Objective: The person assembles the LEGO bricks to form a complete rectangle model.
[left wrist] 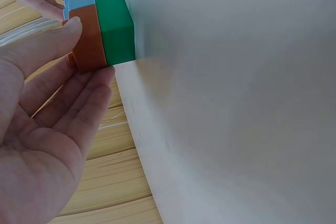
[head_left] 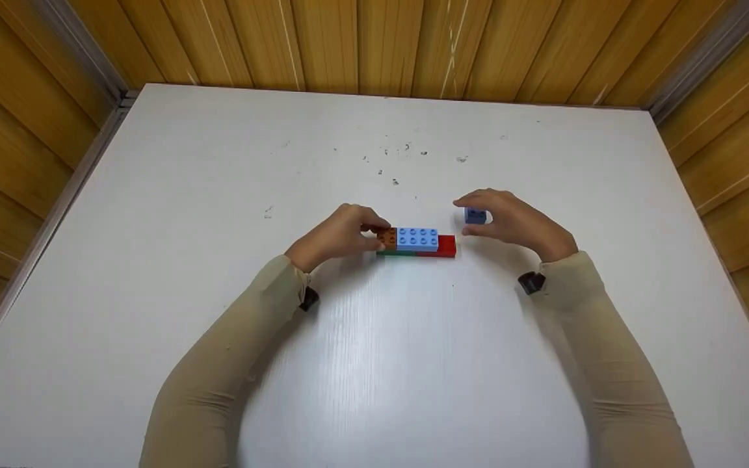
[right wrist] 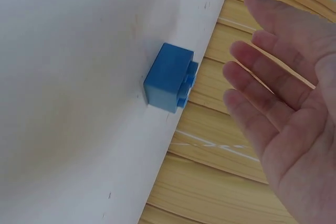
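Observation:
A low row of toy building bricks lies on the white table, two layers high. Its lower layer is a green brick (left wrist: 116, 24) and a red brick (head_left: 447, 246); on top sit an orange-brown brick (head_left: 387, 238) and a longer light blue brick (head_left: 417, 240). My left hand (head_left: 342, 234) pinches the orange-brown brick at the left end, thumb on one side and fingers on the other. To the right of the row stands a small blue brick (right wrist: 169, 77), studs up. Around it, apart from it, my right hand (head_left: 511, 220) hovers with thumb and fingers spread and nothing held.
The white table (head_left: 153, 273) carries small dark scuff marks (head_left: 395, 182) beyond the bricks. Yellow wood-patterned panels (head_left: 322, 45) close off the back and both sides. A black strap piece (head_left: 532, 283) shows at the right cuff.

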